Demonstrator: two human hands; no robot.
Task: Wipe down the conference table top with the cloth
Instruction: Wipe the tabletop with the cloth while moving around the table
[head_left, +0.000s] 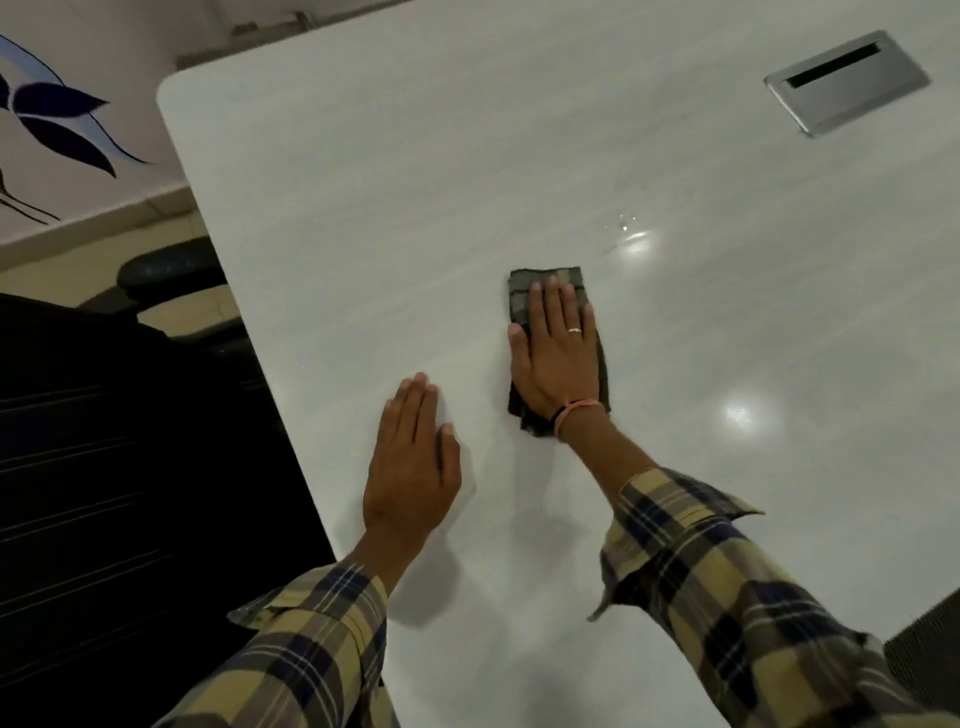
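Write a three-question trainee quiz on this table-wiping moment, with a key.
1. True or false: the right hand lies flat on the dark folded cloth.
2. What does the left hand rest on: (a) the cloth, (b) the bare white table top, (c) the black chair?
3. Which inset fitting sits at the far right of the table?

Key: 1 true; 2 b; 3 the silver rectangular metal cable hatch.
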